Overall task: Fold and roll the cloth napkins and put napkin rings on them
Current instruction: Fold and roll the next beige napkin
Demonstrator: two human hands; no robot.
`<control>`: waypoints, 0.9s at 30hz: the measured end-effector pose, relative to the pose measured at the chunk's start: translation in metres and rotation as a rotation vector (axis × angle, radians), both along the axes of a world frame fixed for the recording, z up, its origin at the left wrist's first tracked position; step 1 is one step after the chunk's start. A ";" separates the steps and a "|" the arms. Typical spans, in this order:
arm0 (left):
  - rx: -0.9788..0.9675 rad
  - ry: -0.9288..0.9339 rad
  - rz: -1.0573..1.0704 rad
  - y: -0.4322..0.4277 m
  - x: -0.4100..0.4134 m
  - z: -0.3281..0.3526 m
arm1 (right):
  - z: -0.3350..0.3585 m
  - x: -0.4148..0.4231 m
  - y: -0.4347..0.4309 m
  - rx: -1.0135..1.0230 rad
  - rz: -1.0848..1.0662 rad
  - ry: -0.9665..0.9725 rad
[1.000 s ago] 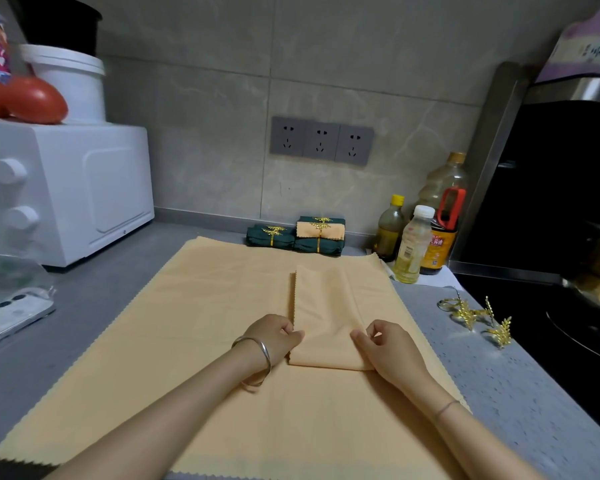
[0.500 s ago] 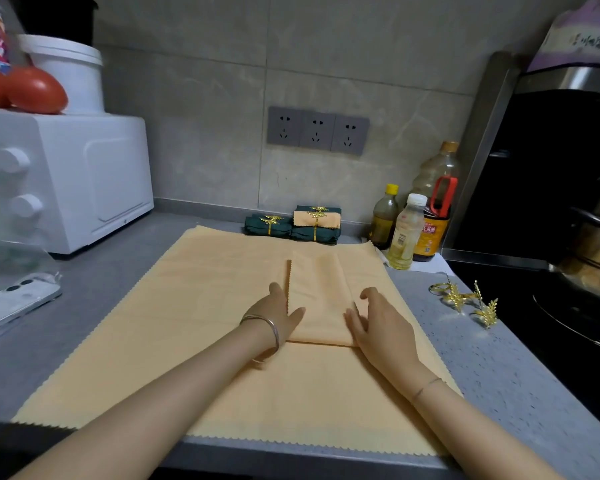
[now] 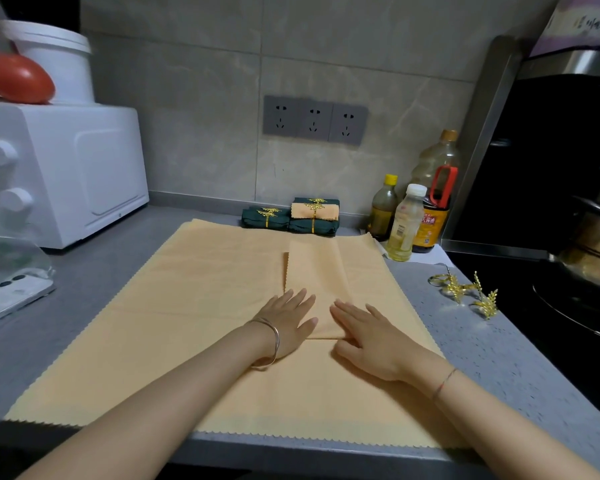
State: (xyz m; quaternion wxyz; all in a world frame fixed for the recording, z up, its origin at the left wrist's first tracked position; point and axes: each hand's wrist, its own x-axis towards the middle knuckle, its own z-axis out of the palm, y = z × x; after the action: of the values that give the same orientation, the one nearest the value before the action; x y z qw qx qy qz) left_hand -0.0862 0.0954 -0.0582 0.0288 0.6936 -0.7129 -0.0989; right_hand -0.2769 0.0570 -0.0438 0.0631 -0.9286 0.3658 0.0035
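A narrow folded peach napkin (image 3: pixel 317 271) lies lengthwise on a large peach cloth (image 3: pixel 174 317) spread over the grey counter. My left hand (image 3: pixel 288 322) rests flat, fingers spread, on the strip's near left corner. My right hand (image 3: pixel 368 336) presses flat on its near right corner. Neither hand grips anything. Gold leaf-shaped napkin rings (image 3: pixel 465 292) lie on the counter to the right. Finished rolled napkins (image 3: pixel 291 216), dark green and one peach, each with a gold ring, sit against the back wall.
A white oven (image 3: pixel 66 168) with a tomato (image 3: pixel 21 79) and a bucket on top stands at left, a phone (image 3: pixel 11 289) beside it. Bottles (image 3: pixel 406 220) stand at the back right. A black stove with a pot (image 3: pixel 596 244) is at far right.
Both hands went from pinching the strip's near end with curled fingers to lying flat and spread on it. The view has shifted slightly closer.
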 end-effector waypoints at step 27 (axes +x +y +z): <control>-0.008 -0.127 -0.338 0.070 0.011 0.018 | 0.006 -0.056 0.022 -0.168 0.253 -0.004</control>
State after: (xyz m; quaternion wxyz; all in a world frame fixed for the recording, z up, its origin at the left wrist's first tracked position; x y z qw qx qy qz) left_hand -0.0750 0.1653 -0.0397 -0.0306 0.5687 -0.8201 -0.0555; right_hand -0.3330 0.0790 -0.0374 -0.0149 -0.9693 0.2445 -0.0210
